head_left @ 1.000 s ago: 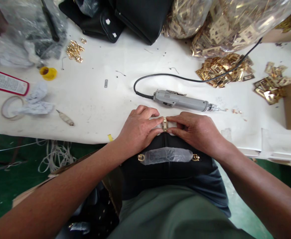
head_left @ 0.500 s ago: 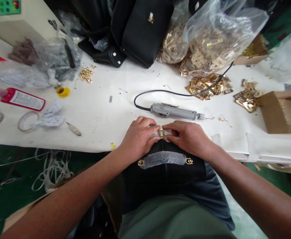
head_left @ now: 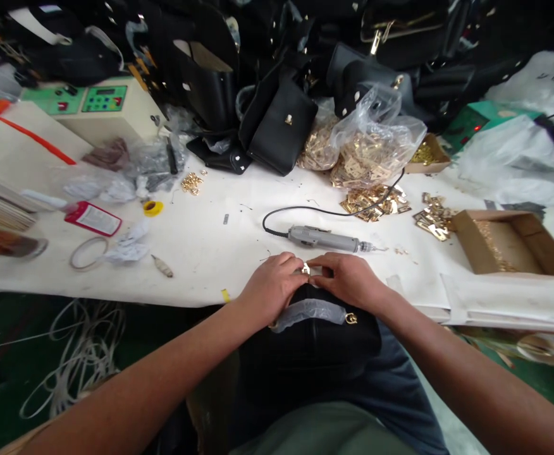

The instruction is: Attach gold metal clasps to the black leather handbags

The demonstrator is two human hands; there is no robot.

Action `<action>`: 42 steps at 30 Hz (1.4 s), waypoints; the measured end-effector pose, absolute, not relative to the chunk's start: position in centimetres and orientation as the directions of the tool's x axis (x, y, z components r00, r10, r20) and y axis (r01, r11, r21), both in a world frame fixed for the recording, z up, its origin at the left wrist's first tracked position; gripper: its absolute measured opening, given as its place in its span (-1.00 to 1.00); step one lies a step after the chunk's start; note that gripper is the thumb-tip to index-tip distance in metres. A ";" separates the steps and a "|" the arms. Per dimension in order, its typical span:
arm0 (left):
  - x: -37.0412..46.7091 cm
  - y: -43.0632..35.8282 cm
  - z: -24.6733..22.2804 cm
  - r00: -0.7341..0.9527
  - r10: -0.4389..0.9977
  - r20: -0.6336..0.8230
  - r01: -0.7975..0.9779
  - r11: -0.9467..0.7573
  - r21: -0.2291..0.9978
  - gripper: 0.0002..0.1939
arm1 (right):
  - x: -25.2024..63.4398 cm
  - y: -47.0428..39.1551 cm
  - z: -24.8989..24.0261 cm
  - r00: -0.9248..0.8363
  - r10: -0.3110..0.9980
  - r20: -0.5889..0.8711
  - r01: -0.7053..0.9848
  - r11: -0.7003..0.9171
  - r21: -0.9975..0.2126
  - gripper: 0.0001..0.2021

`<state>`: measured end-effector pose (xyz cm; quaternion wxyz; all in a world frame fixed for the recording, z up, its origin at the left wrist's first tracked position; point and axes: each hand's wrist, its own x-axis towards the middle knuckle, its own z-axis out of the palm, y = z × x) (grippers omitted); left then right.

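Note:
A small gold metal plate [head_left: 306, 270] sits at the top edge of a black bag [head_left: 324, 338] on my lap. My left hand [head_left: 273, 284] pinches the plate from the left, and my right hand [head_left: 348, 278] pinches it from the right with thumb and fingers. Below my hands, the bag's handle [head_left: 312, 313] is wrapped in clear plastic, with a gold ring showing at its right end. A grey electric screwdriver [head_left: 324, 239] lies on the white table [head_left: 201, 253] just beyond my hands, its bit to the right.
Gold plates [head_left: 376, 201] lie in piles and fill plastic bags [head_left: 376, 145] behind. An open cardboard box [head_left: 514, 243] stands right. Black bags [head_left: 281, 126] line the back. At left are a red-edged bottle [head_left: 94, 218], yellow tape [head_left: 152, 208] and a machine [head_left: 101, 104].
The view has tilted up, showing more of the table's back. Both hands remain at the plate, which now looks more tilted. The handle's left end is now mostly hidden by my left hand.

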<state>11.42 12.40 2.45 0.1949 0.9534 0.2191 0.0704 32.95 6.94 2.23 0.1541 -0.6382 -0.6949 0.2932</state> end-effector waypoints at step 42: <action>10.6 11.4 3.3 0.904 0.423 -0.066 0.426 -0.876 0.228 -0.64 | 28.5 11.3 3.5 0.453 0.864 0.218 0.021 0.234 -0.972 -0.65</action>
